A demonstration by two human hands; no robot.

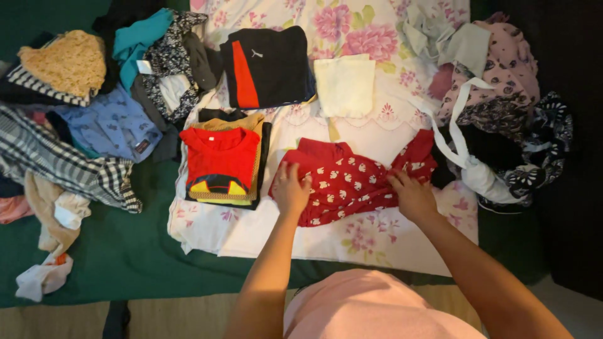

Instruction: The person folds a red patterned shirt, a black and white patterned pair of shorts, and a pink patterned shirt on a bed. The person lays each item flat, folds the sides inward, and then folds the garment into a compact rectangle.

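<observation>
Both hands flat on red patterned garment.
My left hand (292, 189) and right hand (411, 196) lay open, pressing the red patterned garment (352, 181) on the floral sheet (377, 235), just right of a folded stack (221, 164).

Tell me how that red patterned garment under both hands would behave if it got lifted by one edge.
The red patterned garment would probably flop and sag: it lies flat and creased on the floral sheet. It looks thin, so likely light. Its folds would probably fall open, since only the left hand and right hand press them flat.
</observation>
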